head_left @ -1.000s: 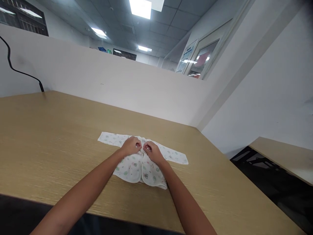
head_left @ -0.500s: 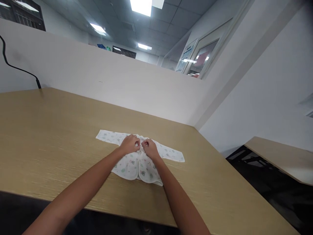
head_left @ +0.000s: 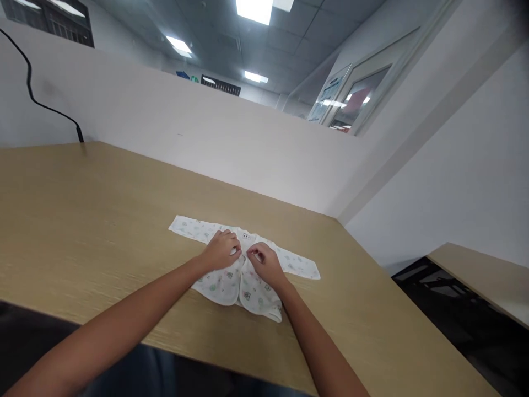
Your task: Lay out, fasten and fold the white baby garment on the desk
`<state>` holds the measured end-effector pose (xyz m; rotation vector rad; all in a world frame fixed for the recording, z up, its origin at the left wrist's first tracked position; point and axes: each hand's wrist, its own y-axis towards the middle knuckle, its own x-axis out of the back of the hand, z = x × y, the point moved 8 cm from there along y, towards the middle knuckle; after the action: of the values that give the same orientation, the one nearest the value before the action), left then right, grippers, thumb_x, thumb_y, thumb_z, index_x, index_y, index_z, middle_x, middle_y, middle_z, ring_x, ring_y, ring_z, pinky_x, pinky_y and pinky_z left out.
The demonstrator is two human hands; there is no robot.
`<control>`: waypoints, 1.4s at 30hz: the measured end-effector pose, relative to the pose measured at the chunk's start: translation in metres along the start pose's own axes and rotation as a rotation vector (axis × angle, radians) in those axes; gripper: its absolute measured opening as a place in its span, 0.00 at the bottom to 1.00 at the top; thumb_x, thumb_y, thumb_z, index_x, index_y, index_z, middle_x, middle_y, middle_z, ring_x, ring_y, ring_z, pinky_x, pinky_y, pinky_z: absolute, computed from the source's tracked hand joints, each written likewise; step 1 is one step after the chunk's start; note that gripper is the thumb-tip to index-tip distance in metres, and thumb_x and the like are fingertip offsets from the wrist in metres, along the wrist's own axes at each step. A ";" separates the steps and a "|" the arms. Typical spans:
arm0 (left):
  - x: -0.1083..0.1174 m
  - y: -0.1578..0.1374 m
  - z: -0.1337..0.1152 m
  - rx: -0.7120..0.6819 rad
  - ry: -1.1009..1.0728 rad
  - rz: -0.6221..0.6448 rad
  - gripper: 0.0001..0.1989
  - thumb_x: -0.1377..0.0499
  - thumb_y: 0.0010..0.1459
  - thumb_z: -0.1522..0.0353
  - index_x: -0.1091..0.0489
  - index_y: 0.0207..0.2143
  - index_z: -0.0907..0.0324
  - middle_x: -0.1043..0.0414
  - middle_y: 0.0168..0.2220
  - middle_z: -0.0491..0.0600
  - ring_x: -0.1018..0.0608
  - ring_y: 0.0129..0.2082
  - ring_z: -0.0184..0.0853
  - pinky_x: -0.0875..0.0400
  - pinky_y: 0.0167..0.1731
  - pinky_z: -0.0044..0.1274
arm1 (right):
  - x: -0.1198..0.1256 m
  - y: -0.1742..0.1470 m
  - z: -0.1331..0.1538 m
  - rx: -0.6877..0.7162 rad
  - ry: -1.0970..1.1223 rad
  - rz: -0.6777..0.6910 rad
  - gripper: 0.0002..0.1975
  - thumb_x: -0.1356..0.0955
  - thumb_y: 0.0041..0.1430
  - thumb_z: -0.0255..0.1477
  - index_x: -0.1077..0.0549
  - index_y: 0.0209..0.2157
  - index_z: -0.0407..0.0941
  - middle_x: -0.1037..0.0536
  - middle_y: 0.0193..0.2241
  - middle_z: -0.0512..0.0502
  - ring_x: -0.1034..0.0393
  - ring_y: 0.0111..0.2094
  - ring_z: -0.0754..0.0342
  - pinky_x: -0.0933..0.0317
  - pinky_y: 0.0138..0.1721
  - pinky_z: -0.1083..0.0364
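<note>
A small white baby shirt (head_left: 226,281) with a pale print lies spread on the table, its sleeves stretched out to both sides and its front edges meeting along the middle. At the upper chest, my left hand (head_left: 223,250) is closed in a pinch on the left front edge. Just across the opening, my right hand (head_left: 265,262) pinches at the right front edge, thumb and forefinger together. The fingertips of both hands are close to each other below the neckline. Whatever small fastening may lie between them is too small to make out.
The wooden table (head_left: 124,193) runs back to a low white partition (head_left: 231,149). A black cable (head_left: 53,110) hangs down the partition at the left. On the right stand a white wall (head_left: 446,182) and a second, lower table surface (head_left: 483,275).
Both hands have slid slightly down the shirt's front, away from the neckline, so the label inside the collar shows more. The whole view has shifted a little.
</note>
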<state>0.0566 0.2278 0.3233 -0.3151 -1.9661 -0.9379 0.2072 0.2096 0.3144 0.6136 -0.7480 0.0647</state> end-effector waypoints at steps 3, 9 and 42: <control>-0.007 0.000 -0.005 0.012 -0.028 0.054 0.07 0.42 0.60 0.68 0.23 0.32 0.57 0.22 0.36 0.49 0.24 0.43 0.40 0.36 0.44 0.32 | -0.002 -0.002 0.005 0.027 0.000 0.060 0.04 0.32 0.59 0.26 0.25 0.31 0.46 0.24 0.31 0.48 0.31 0.35 0.52 0.39 0.39 0.53; -0.013 -0.001 -0.003 0.039 -0.122 0.105 0.05 0.39 0.55 0.68 0.22 0.32 0.56 0.21 0.34 0.47 0.23 0.41 0.39 0.35 0.43 0.29 | -0.004 -0.005 0.005 0.042 0.014 0.161 0.05 0.31 0.58 0.25 0.22 0.34 0.47 0.22 0.34 0.47 0.28 0.38 0.51 0.37 0.42 0.52; -0.022 -0.001 0.003 0.207 -0.391 0.185 0.05 0.38 0.53 0.70 0.21 0.31 0.56 0.20 0.30 0.45 0.22 0.35 0.34 0.35 0.43 0.27 | -0.008 -0.008 -0.002 -0.131 0.028 0.103 0.02 0.32 0.54 0.26 0.25 0.29 0.46 0.23 0.31 0.48 0.31 0.36 0.51 0.39 0.40 0.52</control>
<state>0.0662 0.2326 0.3044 -0.5848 -2.3197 -0.5774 0.2047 0.2054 0.3043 0.4482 -0.7500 0.1178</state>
